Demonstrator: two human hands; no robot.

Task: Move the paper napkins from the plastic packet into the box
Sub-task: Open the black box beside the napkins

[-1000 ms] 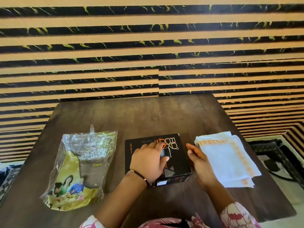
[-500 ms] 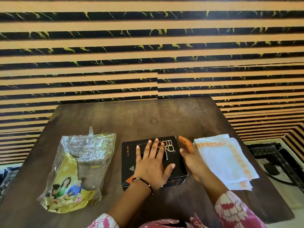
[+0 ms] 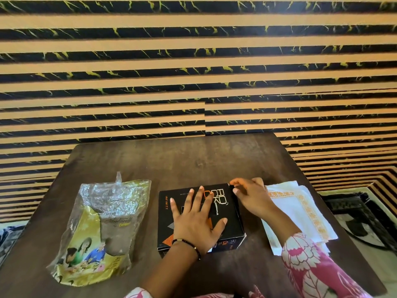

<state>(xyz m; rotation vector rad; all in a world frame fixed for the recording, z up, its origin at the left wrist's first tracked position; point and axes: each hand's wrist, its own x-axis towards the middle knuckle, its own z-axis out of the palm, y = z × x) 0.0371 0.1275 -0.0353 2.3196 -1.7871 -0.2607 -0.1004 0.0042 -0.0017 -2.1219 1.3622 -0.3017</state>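
A flat black box with orange and white print lies closed in the middle of the dark table. My left hand lies flat on its lid with fingers spread. My right hand is at the box's far right corner, thumb and fingers pinching the lid's edge there. A stack of white paper napkins with orange borders rests on the table right of the box, partly under my right forearm. The yellow and clear plastic packet lies flat to the left, looking empty.
The brown table reaches back to a wall of tan and black stripes. A dark patterned frame stands on the floor past the table's right edge.
My left hand uncurled and spread flat on the lid. My right hand moved from the box's right side up to its far right corner and took the lid's edge.
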